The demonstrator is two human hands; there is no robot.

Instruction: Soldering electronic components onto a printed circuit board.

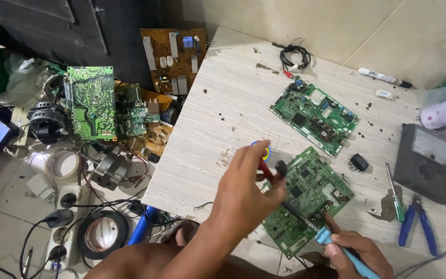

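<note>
Head view: circuit board (305, 199) lies under both hands' fingers (264, 155).

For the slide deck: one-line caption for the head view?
Left hand holds probes and right hand a blue soldering iron over a green circuit board on a table.

A green circuit board (305, 199) is lying flat, angled, near the table's front edge; a blue-handled soldering iron (336, 245) is touching its front corner.

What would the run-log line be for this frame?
left hand: holds red-handled probe over near circuit board | right hand: grips blue soldering iron, tip at board edge | table: second board, pliers
</note>
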